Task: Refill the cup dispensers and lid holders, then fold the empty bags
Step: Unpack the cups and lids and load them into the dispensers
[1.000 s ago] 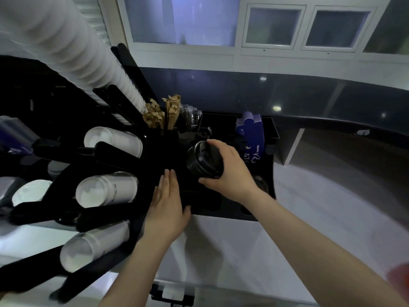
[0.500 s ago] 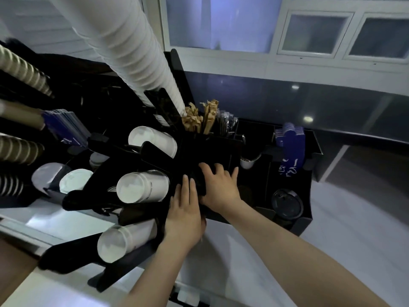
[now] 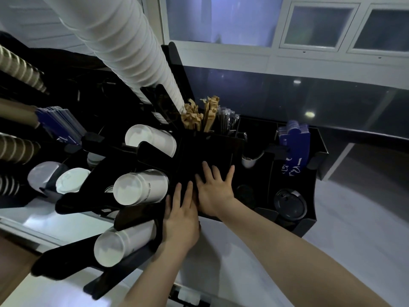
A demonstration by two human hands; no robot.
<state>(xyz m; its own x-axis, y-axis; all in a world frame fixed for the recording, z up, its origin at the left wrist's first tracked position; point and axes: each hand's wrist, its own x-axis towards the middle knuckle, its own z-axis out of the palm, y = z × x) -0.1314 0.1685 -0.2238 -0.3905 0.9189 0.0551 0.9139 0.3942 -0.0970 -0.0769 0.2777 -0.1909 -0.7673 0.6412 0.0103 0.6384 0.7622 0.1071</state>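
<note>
While both hands lie flat on the dark top of the black organiser (image 3: 318, 149), the step in hand looks like the lid-holder part of the refill: the right hand (image 3: 215, 190) has its fingers straight and a little spread, pressing down on what sits in the shadowed slot in front of it, though whether lids lie under the palm cannot be told in that gloom; the left hand (image 3: 182, 216) rests just beside it, fingers straight and close together, touching the organiser's edge as if to steady it. Neither hand grips anything. One black domed lid (image 3: 290, 203) sits in a round well at the organiser's right end, well apart from the hands, and a smaller dark disc (image 3: 244, 192) lies between them. The cup dispensers (image 3: 124, 165) to the left already show white paper cups (image 3: 140, 188) in three slanted black cradles, smooth and cylindrical, bases outward, and a long ribbed stack of white cups (image 3: 132, 47) leans overhead. Brown wrapped stirrers (image 3: 199, 115) and blue card sleeves (image 3: 294, 142) stand upright behind. The next move probably calls for lifting the palms off and checking that the stack sits level in its slot; no empty bags are in view, so the folding seems yet to come
</note>
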